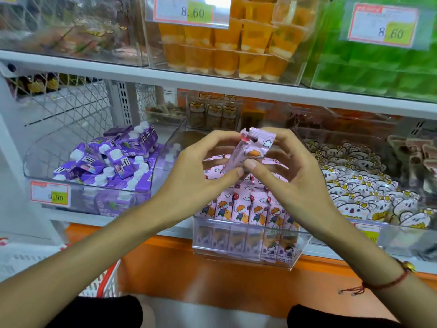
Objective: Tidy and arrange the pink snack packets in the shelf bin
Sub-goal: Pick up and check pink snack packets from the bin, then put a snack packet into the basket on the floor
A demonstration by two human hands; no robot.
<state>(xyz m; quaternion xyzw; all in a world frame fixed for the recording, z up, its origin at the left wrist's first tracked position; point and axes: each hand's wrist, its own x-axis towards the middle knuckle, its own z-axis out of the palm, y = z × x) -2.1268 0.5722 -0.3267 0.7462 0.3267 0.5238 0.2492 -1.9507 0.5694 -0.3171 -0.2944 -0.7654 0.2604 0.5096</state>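
Note:
One pink snack packet [254,149] with a cartoon child printed on it is held upright above the clear shelf bin [246,254]. My left hand [201,166] pinches its lower part from the left. My right hand [283,162] pinches it from the right, thumb on the front. Below, a row of several pink packets [246,209] stands upright along the bin's front wall. More pink packets lie loose behind the row, partly hidden by my hands.
A clear bin of purple drink cartons [113,162] stands to the left, and a bin of white koala-print packets [369,185] to the right. The upper shelf [165,75] carries orange jelly cups [231,43] and green packs. An orange ledge [212,275] runs below.

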